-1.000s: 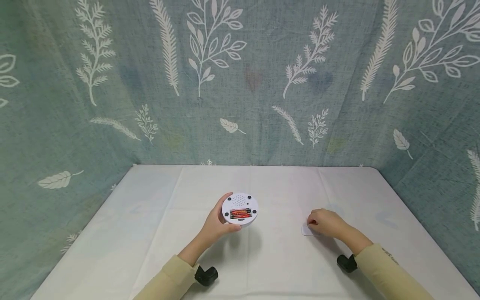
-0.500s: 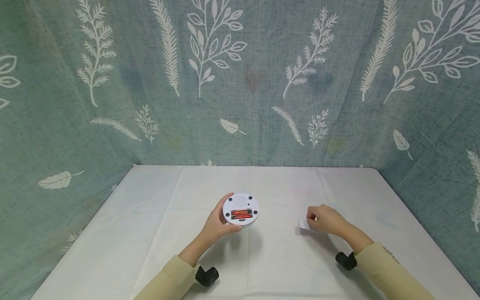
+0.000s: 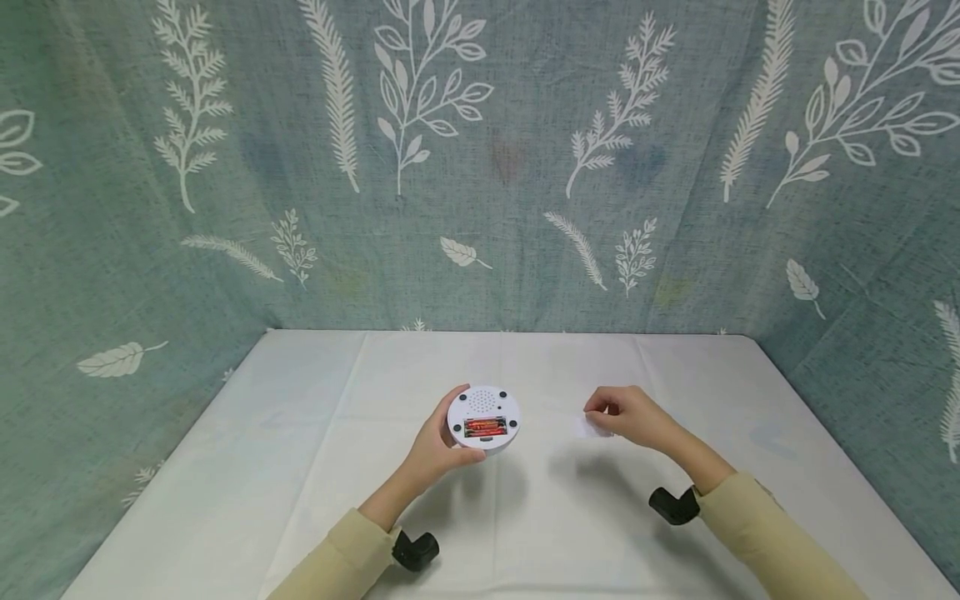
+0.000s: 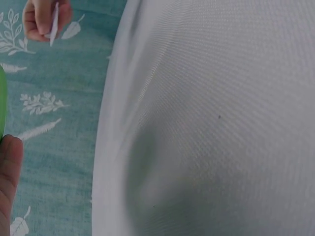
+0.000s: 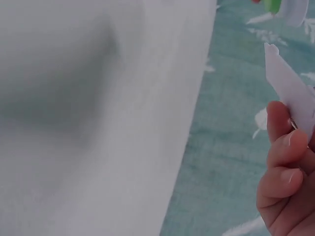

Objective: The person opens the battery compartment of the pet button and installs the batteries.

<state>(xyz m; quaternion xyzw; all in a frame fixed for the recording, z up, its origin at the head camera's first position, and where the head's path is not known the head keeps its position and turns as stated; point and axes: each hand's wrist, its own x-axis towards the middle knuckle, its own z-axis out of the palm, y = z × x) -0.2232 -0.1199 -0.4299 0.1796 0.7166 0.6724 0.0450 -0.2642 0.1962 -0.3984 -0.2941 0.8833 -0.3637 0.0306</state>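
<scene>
My left hand grips a round white device by its side, raised over the table with its underside facing me. That underside has speaker holes, several dark feet and an uncovered battery compartment with red batteries in it. A strip of the device's green side shows at the edge of the left wrist view. To the right, my right hand pinches a thin white battery cover between thumb and fingers, held up off the table. The cover has a small tab at its far end.
A white cloth covers the table. Behind and beside it hangs a teal curtain with white leaf prints. Black wrist cameras sit at both cuffs.
My right hand has lifted the battery cover from the table and brought it up and left, nearer the device. My left hand and the device have barely moved.
</scene>
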